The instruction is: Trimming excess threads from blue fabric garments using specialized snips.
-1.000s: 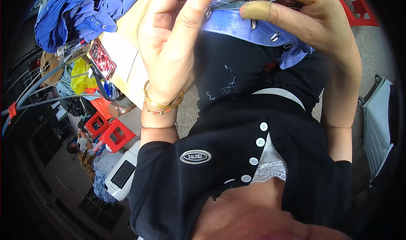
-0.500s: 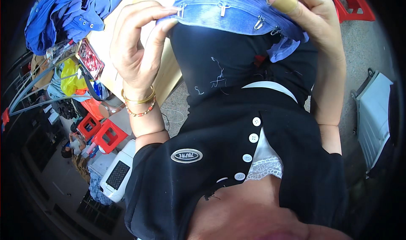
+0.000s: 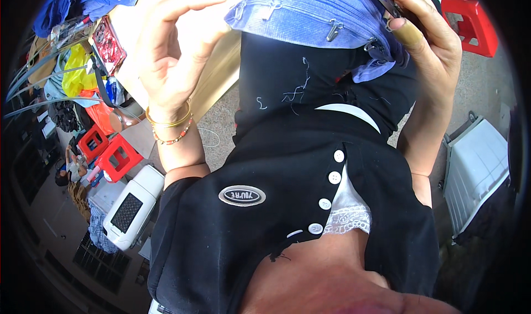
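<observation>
Head view: your left hand (image 3: 177,48) is raised with fingers curled, thumb and fingertips pinching the left edge of the blue zippered fabric (image 3: 315,15). Your right hand (image 3: 426,32) grips the fabric's right end, a bandaged finger pressed against it. The fabric hangs between both hands, above your black buttoned top (image 3: 287,214). Red stools (image 3: 110,153) and a white machine (image 3: 133,206) sit on the floor at your left.

The speckled floor (image 3: 221,120) carries two red crates (image 3: 108,151), a white appliance (image 3: 133,206) beside them, a red stool (image 3: 470,21) and a white crate (image 3: 475,173) on the right.
</observation>
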`<state>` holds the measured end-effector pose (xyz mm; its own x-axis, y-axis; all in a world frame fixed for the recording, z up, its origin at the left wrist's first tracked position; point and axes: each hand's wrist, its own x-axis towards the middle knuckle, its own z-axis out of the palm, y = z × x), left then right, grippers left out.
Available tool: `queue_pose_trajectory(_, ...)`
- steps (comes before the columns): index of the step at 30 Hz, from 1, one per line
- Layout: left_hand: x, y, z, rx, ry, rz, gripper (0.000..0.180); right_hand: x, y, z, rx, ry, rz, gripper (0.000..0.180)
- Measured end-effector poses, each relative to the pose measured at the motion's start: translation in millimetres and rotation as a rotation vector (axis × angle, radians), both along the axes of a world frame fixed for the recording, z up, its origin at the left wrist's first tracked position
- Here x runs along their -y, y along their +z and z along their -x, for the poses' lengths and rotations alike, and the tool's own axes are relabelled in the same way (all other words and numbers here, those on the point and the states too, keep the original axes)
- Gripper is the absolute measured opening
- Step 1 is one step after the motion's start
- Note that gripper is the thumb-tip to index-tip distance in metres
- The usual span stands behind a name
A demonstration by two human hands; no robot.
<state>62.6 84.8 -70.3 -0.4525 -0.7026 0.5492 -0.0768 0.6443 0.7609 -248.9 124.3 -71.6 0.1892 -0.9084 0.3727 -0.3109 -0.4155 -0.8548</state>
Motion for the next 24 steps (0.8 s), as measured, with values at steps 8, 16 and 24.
queue_pose_trajectory(8,-7,36,47,0.359,0.092,0.182,0.030,-5,7,-3,-0.123,-0.023,0.035,0.036)
queue_pose_trajectory(16,3,28,53,0.456,0.120,0.647,0.023,-7,12,-5,-0.167,0.039,0.213,0.042)
queue_pose_trajectory(24,4,25,50,0.347,0.056,0.512,0.014,-6,42,-17,-0.303,0.084,0.236,0.042)
